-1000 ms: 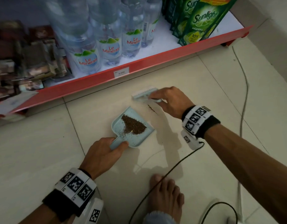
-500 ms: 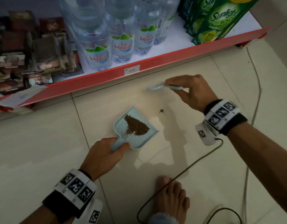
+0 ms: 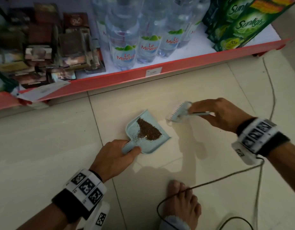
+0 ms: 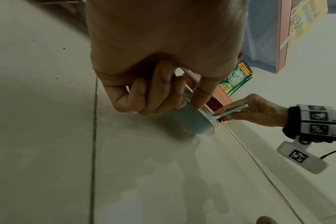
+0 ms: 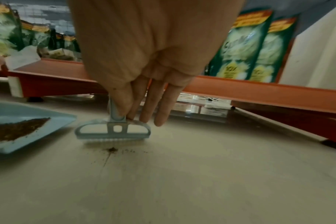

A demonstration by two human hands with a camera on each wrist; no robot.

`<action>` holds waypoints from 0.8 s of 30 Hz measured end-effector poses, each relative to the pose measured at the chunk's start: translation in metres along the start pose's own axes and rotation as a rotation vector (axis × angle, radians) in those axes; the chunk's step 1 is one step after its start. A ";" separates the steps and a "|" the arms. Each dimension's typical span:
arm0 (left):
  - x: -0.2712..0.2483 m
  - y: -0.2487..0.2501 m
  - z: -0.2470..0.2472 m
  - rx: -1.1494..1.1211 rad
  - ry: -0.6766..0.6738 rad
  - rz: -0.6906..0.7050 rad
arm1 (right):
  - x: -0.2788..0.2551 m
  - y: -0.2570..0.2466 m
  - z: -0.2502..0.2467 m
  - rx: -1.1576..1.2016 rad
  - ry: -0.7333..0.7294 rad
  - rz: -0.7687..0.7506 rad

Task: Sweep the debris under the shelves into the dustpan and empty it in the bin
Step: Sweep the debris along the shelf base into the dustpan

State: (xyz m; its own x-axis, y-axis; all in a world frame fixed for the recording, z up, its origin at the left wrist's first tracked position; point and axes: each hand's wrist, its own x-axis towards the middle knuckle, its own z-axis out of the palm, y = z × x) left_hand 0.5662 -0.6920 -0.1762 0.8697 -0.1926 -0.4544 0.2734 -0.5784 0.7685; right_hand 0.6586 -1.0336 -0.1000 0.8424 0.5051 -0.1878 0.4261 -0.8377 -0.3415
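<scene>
A light blue dustpan (image 3: 135, 130) lies on the tiled floor with a brown pile of debris (image 3: 149, 131) in it. My left hand (image 3: 120, 153) grips its short handle (image 3: 127, 147), fingers curled round it in the left wrist view (image 4: 159, 97). My right hand (image 3: 203, 112) pinches the handle of a small blue brush (image 3: 178, 113), whose bristles are down on the floor just right of the pan's open edge. The right wrist view shows the brush head (image 5: 113, 130) beside the dustpan (image 5: 56, 119), with a small clump and specks of debris (image 5: 111, 149) on the tile in front of it.
A red-edged bottom shelf (image 3: 143, 75) runs behind, carrying water bottles (image 3: 126, 47), green Sunlight pouches (image 3: 239, 27) and dark packets (image 3: 52, 55). A low gap shows under the shelf (image 5: 197, 104). A black cable (image 3: 209, 181) crosses my bare foot (image 3: 183, 203).
My right hand has brought the brush from near the shelf edge back towards the dustpan's open side. The left hand and the dustpan have stayed put.
</scene>
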 end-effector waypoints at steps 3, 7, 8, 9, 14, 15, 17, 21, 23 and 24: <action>0.001 -0.004 -0.004 0.005 -0.024 0.008 | -0.012 0.005 -0.012 0.019 0.157 0.059; 0.007 -0.001 -0.008 0.021 -0.046 0.023 | 0.003 0.006 -0.011 -0.124 0.318 0.359; 0.009 0.001 -0.009 0.025 -0.054 0.029 | 0.007 0.004 -0.007 -0.168 0.302 0.437; 0.011 0.002 -0.009 0.026 -0.060 0.033 | 0.010 -0.001 -0.001 -0.192 0.265 0.496; 0.016 0.003 -0.009 0.028 -0.080 0.045 | -0.007 -0.047 0.031 -0.092 0.159 0.499; 0.017 0.002 -0.010 0.032 -0.092 0.047 | -0.012 -0.057 0.034 -0.056 0.165 0.499; 0.019 0.001 -0.010 0.033 -0.117 0.049 | -0.019 -0.075 0.037 -0.011 0.217 0.517; 0.024 0.000 -0.009 0.039 -0.174 0.078 | -0.017 -0.081 0.026 -0.079 0.439 0.624; 0.027 0.001 -0.010 0.048 -0.193 0.090 | -0.012 -0.072 0.019 -0.166 0.452 0.730; 0.030 0.002 -0.010 0.051 -0.204 0.094 | -0.009 -0.066 0.018 -0.196 0.416 0.790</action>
State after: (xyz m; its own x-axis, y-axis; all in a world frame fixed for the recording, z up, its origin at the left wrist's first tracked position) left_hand 0.5966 -0.6910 -0.1835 0.7879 -0.4007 -0.4677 0.1694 -0.5891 0.7901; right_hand 0.6168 -0.9790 -0.0926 0.9475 -0.3143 0.0591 -0.3089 -0.9473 -0.0851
